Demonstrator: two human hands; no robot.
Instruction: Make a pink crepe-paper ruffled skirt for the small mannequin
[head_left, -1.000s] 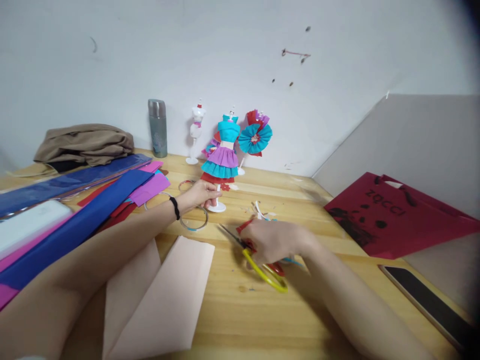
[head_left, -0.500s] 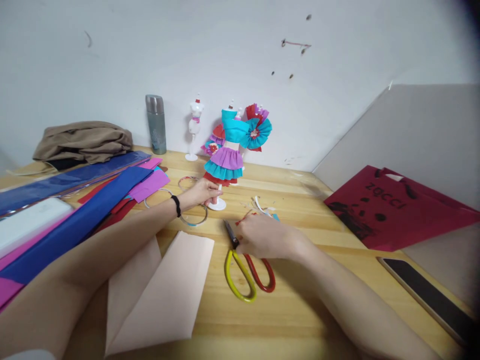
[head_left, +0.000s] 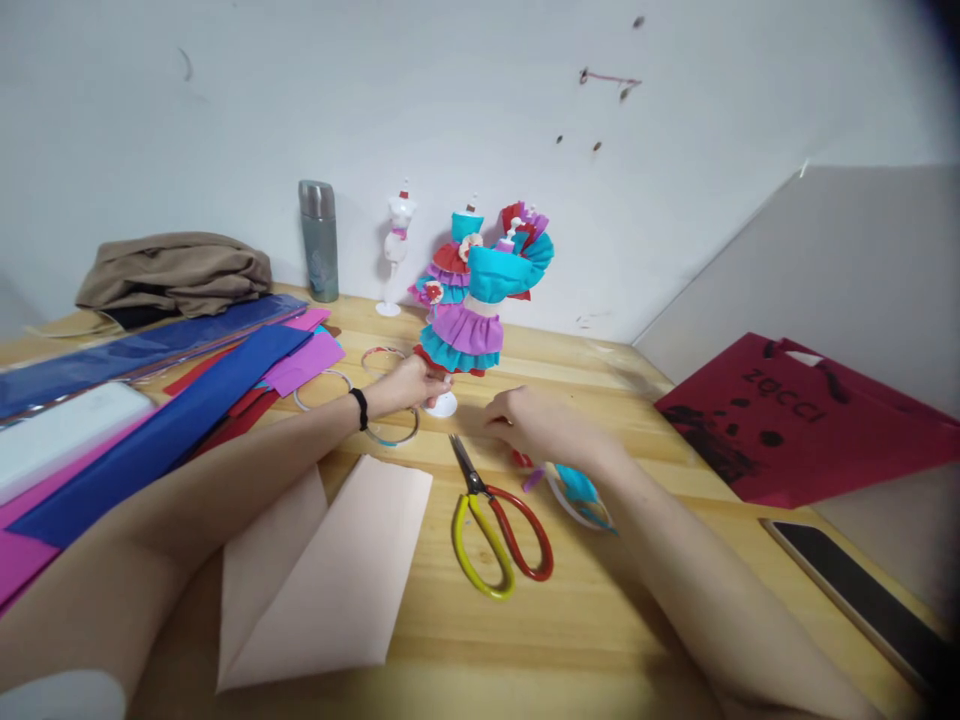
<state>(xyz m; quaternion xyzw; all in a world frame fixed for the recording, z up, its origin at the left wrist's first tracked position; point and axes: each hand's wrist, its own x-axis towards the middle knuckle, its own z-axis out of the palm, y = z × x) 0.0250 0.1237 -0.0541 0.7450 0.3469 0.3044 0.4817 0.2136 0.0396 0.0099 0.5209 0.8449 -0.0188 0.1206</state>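
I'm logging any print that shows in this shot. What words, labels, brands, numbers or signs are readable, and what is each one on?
"ZQCCI", on the red bag; the second letter is stylised, so Q is my best reading.
Bottle: a faint mark low on its side, too blurred to tell if it holds words.
I can read no other text.

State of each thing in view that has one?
Left hand, closed on front mannequin's stand
Front mannequin, dressed, tilted
Right hand, fingers curled; grip unclear
Scissors, lying flat, unheld
Pale paper, folded
Bottle, upright, capped
Phone, flat, screen dark
Brown cloth, crumpled
White mannequin, upright
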